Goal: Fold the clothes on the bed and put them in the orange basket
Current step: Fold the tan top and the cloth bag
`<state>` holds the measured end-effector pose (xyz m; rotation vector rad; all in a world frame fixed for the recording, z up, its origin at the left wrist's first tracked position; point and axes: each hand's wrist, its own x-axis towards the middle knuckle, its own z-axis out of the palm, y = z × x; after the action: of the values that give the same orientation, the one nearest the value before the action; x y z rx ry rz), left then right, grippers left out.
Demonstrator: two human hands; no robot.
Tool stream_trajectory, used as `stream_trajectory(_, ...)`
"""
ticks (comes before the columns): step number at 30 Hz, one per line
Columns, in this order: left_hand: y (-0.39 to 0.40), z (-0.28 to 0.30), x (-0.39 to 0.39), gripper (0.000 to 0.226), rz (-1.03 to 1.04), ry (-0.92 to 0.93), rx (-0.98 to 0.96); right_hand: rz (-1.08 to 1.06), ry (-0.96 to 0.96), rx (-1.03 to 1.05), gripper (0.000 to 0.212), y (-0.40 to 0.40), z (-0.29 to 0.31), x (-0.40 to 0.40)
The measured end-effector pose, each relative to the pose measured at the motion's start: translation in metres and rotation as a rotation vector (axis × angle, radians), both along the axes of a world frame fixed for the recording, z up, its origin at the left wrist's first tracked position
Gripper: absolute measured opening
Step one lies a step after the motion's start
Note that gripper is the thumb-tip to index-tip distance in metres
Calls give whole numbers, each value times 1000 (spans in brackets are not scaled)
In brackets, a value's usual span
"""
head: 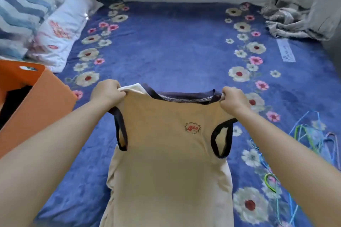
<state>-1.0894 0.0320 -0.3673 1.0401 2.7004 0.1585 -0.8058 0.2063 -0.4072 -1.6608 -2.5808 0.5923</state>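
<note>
Both hands' grip on tan top (166,153) shoulders: L hand (108,92), R hand (233,100).

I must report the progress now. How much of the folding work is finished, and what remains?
Done: something dark already lies inside the orange basket, though what it is cannot be told. In hand: the left hand and right hand each grip a shoulder of the beige tank top, still unfolded. Left: fold this top and put it in the basket, then the crumpled grey garment at the far right corner of the bed.
</note>
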Motion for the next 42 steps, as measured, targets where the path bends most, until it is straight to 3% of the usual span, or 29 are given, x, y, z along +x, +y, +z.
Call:
stream_trajectory(4, 8, -58, -16, 7, 52, -5, -54, -106, -107, 23, 11, 10, -61, -5)
stream_trajectory(7, 18, -102, -24, 9, 61, -7, -81, -171, -153, 32, 23, 8, -100, -8)
stream_trajectory(10, 32, -149, -32, 14, 66, -193, 1, -256, -107, -26, 22, 14, -136, -15)
stream_trajectory(13, 43, -181, -41, 24, 251, -439, 182, -262, 2, -115, 13, 28, -157, -24)
stream_trajectory(15, 49, -193, -49, 23, 350, -483, 268, -314, 102, -163, 11, 39, -162, -31)
stream_trajectory(17, 60, -199, -60, 15, 335, -370, 290, -355, 186, -161, 12, 53, -163, -39)
stream_trajectory(20, 84, -192, -75, 12, 264, -232, 360, -307, 148, -51, 12, 77, -152, -57)
stream_trajectory(23, 108, -179, -84, 28, 203, -191, 438, -309, 121, 13, 17, 98, -142, -75)
stream_trajectory(27, 137, -166, -100, 4, 155, -104, 446, -290, 61, 20, 15, 121, -138, -90)
stream_trajectory(31, 169, -175, -123, 23, 142, -27, 398, -325, 69, -4, 16, 149, -146, -111)
stream_trajectory(34, 189, -192, -133, 19, 143, -79, 393, -331, 86, -18, 8, 168, -158, -126)
stream_trajectory(36, 194, -215, -136, 37, 90, -198, 307, -288, 74, -102, 38, 173, -172, -132)
stream_trajectory(38, 193, -245, -133, 59, 12, -303, 177, -183, 22, -180, 54, 173, -195, -133)
stream_trajectory(42, 171, -296, -109, 54, -121, -144, 47, -150, 43, -93, 40, 150, -237, -117)
